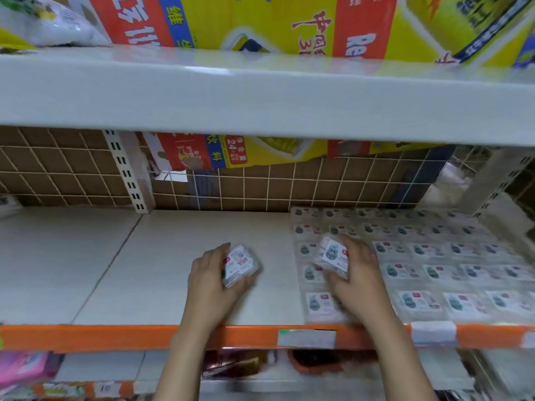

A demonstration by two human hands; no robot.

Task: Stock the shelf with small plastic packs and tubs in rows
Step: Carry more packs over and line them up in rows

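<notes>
Nearest to you, the shelf below shows only blurred goods, a pink pack (pixel 24 367) at the left and dark wrappers (pixel 231 366) in the middle. Just above it runs the orange shelf edge (pixel 86 337), carrying two price tags (pixel 307 338) whose print is too smeared to read.

Both your forearms cross that edge. Your left hand (pixel 208 279) curls round a clear plastic pack (pixel 240 266), thumb on its near side, holding it tilted over the bare white shelf (pixel 159 256). Its label is white with a red patch and fine print that cannot be read. Your right hand (pixel 359 270) grips a second clear pack (pixel 333 256) by its right side, tilted too, above the left end of the stocked rows; that label shows a teal cartoon figure and a small red mark.

Right of your hands, the rows of packs (pixel 434 270) lie flat, side by side, from the near edge back to the far wire grid (pixel 260 183). Each bears the same teal figure and red mark.

Behind the grid you see brown cardboard and a red-and-yellow carton (pixel 202 153) printed with "24" on a red panel. Above, on the white upper shelf (pixel 260 96), sits a large red, yellow and blue carton (pixel 246 21) with Chinese characters and the letters "Re".
</notes>
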